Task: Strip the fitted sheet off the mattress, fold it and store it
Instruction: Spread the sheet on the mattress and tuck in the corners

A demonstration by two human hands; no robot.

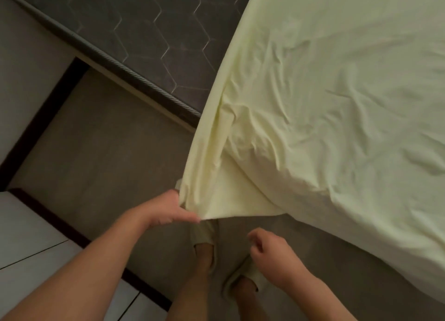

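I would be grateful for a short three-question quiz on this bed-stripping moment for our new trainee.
1. True or false: the left hand grips a corner of the fitted sheet.
2. Multiple choice: the right hand is A) gripping the sheet, B) holding nothing, C) flat on the floor.
3. Fill in: the uncovered part of the mattress is dark, with a ___ quilting pattern.
Key: 1 true; 2 B; 3 hexagon.
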